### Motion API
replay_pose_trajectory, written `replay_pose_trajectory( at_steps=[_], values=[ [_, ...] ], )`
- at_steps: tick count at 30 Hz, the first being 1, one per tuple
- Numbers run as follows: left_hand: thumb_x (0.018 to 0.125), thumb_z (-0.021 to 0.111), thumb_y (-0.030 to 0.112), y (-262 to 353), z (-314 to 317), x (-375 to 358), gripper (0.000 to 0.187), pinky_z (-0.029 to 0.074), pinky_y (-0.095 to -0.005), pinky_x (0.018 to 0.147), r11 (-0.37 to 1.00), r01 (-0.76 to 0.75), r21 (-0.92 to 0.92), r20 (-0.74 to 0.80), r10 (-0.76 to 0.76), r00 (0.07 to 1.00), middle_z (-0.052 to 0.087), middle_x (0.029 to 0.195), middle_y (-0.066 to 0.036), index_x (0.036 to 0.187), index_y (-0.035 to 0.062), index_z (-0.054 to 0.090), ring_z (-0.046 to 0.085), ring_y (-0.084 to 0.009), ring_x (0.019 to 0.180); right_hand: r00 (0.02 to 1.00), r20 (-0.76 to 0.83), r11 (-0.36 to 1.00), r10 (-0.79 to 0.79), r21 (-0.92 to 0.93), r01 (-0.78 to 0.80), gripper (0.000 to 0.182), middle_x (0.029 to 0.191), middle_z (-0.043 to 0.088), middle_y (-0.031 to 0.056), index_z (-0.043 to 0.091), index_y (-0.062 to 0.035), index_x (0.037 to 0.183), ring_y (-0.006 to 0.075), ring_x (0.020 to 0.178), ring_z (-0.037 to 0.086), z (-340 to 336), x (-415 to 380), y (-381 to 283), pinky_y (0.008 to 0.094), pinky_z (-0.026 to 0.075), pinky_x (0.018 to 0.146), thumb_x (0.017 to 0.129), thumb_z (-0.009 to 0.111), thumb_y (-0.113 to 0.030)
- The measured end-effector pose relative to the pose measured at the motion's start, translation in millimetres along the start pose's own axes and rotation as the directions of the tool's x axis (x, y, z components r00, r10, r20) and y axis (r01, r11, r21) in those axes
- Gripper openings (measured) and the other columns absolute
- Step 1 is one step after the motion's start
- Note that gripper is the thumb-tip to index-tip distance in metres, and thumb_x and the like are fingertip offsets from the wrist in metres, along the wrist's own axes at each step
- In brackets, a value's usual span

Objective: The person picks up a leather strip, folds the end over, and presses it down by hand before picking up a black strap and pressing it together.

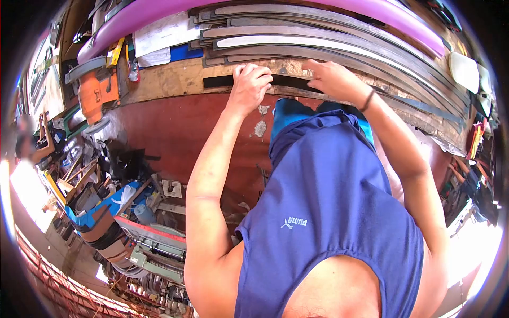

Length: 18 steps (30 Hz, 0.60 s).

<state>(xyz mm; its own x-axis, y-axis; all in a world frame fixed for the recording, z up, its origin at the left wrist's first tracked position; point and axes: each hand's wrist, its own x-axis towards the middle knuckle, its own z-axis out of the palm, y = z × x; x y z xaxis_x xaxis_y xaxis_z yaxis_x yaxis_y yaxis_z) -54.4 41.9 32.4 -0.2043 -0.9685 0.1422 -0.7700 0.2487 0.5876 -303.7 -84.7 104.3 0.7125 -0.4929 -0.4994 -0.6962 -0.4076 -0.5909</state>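
Observation:
A long, thin black strip (218, 82) lies along the near edge of the wooden bench (159, 79). My left hand (250, 86) is on this strip, its fingers curled and closed around it near the middle. Farther right, my right hand (335, 79) hovers over or touches the bench beside the strip. Its fingers are bent in towards the thumb, and whatever may be between them is hidden. Just beyond both hands lies a stack of long grey-brown curved strips (275, 33), with a pale one (286, 42) among them.
A long purple curved piece (148, 22) spans the far side. Papers (161, 37) and a yellow tool (115, 52) lie at the left, near an orange clamp-like tool (91, 93). A white container (464, 71) stands at the right. Other people are at the far left and right.

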Motion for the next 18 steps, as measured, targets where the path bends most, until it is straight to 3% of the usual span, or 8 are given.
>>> replay_pose_trajectory(
  at_steps=[6,13,14,18],
  values=[
    [0.081,0.078,0.014,3.0,-2.0,1.8,0.014,0.038,-0.0438,0.099,1.000,0.006,0.010,0.014,-0.006,1.000,0.069,0.108,0.001,0.093,0.0109,0.073,0.060,-0.0220,0.108,0.996,0.083,0.986,-0.011,0.165,-0.003,0.037,0.100,0.073,0.0197,0.060,-0.0088,0.129,0.0417,0.097,0.068,-16.3,-29.3,32.4,0.0501,0.053,0.086,0.092,0.062,-0.014],
    [0.079,0.078,0.016,6.8,-3.1,4.9,0.015,0.037,-0.0449,0.099,1.000,0.004,0.015,0.039,-0.004,0.999,0.068,0.108,0.001,0.093,0.0114,0.071,0.060,-0.0230,0.109,0.998,-0.011,0.987,-0.068,0.142,0.069,0.030,0.109,0.072,0.0197,0.063,-0.0090,0.125,0.0430,0.103,0.065,2.4,-26.2,48.9,0.0514,0.051,0.090,0.095,0.058,-0.012],
    [0.079,0.079,0.016,7.6,-2.9,5.4,0.016,0.037,-0.0451,0.099,1.000,0.003,0.018,0.041,-0.003,0.999,0.068,0.108,0.000,0.092,0.0114,0.071,0.060,-0.0233,0.109,0.998,-0.013,0.989,-0.060,0.135,0.061,0.031,0.108,0.072,0.0201,0.064,-0.0070,0.124,0.0389,0.104,0.067,4.8,-25.2,51.1,0.0467,0.052,0.090,0.094,0.058,-0.008],
    [0.078,0.079,0.017,15.0,4.2,8.7,0.016,0.037,-0.0452,0.099,1.000,-0.029,0.010,0.030,0.029,0.999,0.068,0.109,0.000,0.092,0.0114,0.071,0.059,-0.0233,0.110,0.999,-0.012,0.989,-0.050,0.139,0.051,0.030,0.110,0.072,0.0194,0.064,-0.0062,0.124,0.0389,0.105,0.067,5.2,-25.5,50.2,0.0467,0.052,0.091,0.094,0.058,-0.009]
  ],
)
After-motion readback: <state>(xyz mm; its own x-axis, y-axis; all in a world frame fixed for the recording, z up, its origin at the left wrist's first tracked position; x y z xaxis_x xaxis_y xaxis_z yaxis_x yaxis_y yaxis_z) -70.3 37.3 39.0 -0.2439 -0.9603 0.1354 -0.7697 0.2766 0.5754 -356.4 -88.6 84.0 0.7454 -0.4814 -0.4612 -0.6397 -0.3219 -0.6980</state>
